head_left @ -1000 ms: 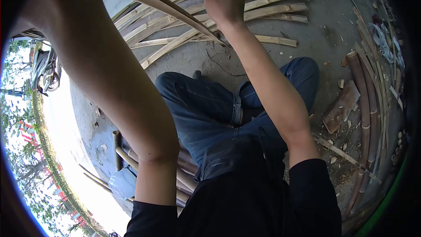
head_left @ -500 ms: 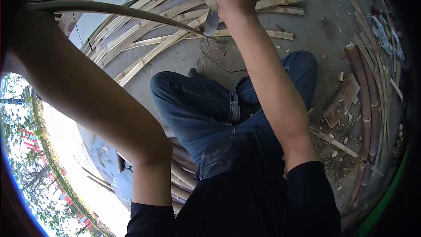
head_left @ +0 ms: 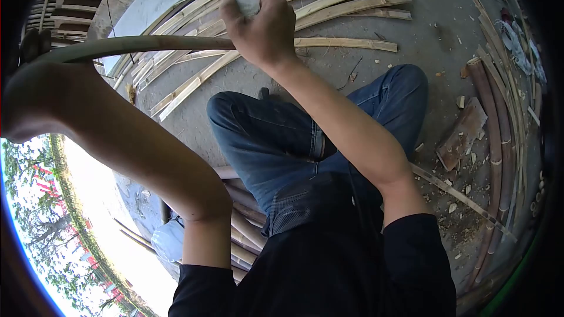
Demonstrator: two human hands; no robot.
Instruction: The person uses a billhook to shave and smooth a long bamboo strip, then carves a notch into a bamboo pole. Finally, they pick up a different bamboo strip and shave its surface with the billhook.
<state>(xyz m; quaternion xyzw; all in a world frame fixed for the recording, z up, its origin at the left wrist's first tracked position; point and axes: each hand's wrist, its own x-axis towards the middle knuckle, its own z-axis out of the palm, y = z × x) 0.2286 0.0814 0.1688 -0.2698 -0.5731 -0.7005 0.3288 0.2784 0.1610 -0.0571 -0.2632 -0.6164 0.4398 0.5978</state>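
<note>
At the left edge my left hand (head_left: 36, 91), dark in shadow, is closed around one end of a long curved bamboo strip (head_left: 153, 43). The strip runs across to my right hand (head_left: 264, 29), whose fingers are wrapped around a knife. Only the pale, rounded butt of the knife's handle (head_left: 248, 4) shows in the fist. The blade is hidden now. Where the strip ends behind the right hand, I cannot see whether the blade touches it.
Split bamboo strips (head_left: 352, 9) fan across the ground ahead. Brown bamboo poles (head_left: 492, 147) lie on the right, beside a flat wooden piece (head_left: 462, 135) and scattered chips. More poles (head_left: 247, 229) lie by my crossed legs (head_left: 258, 129). A clear plastic item (head_left: 167, 240) sits lower left.
My right hand has moved left along the strip and turned, so the handle's butt shows and the blade no longer does. The strip's left part and my left hand have come lower.
</note>
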